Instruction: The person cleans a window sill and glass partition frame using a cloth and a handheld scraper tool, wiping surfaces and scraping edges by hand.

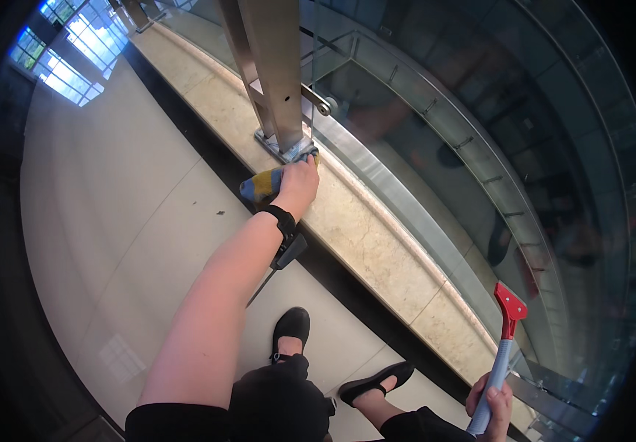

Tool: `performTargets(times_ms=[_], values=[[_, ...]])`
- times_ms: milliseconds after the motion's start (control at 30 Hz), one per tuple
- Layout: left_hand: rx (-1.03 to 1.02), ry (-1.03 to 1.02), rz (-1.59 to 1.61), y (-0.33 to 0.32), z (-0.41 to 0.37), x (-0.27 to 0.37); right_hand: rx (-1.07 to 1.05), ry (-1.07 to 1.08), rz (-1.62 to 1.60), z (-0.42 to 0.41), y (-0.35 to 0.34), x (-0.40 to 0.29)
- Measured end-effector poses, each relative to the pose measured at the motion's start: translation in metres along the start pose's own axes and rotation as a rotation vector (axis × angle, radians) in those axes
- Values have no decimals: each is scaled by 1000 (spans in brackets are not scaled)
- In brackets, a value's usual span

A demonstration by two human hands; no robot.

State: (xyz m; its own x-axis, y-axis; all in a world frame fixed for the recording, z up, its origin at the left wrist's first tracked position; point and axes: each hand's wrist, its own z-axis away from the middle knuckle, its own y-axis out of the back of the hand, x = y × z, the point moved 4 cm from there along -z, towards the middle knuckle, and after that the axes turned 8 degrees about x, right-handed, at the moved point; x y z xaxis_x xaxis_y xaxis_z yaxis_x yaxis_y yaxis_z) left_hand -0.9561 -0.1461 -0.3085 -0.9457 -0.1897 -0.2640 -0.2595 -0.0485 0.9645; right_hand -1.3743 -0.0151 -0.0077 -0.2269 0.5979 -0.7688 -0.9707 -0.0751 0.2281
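My left hand [300,179] is closed on a blue and yellow striped cloth [262,185], pressed at the foot of a brushed metal railing post [279,72]. One end of the cloth hangs out to the left of the hand, over the ledge's edge. The cloth touches the post's base plate [268,145], which stands on a beige stone ledge [373,243]. At the lower right my right hand [492,403] grips a scraper [508,326] by its grey handle, with its red head pointing up, apart from the post.
A glass panel [384,160] runs along the ledge, held by a metal clamp [320,102] on the post. A black strip [340,271] borders the tiled floor [146,221]. A black-handled tool [290,251] shows below my left wrist. Both feet, in black shoes, stand near the ledge.
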Motion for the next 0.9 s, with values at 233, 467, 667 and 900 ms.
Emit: performTargets(times_ms=[233,467,667,900], values=[[-59,149,110,-7,63,-39,15,65,-12,10,22,3],[-133,284,202,41,101,-105,47,129,-21,20,37,4],[171,145,478,26,63,-45,24,131,21,20,31,1],[130,-143,589,31,87,56,47,212,8,-1,48,25]])
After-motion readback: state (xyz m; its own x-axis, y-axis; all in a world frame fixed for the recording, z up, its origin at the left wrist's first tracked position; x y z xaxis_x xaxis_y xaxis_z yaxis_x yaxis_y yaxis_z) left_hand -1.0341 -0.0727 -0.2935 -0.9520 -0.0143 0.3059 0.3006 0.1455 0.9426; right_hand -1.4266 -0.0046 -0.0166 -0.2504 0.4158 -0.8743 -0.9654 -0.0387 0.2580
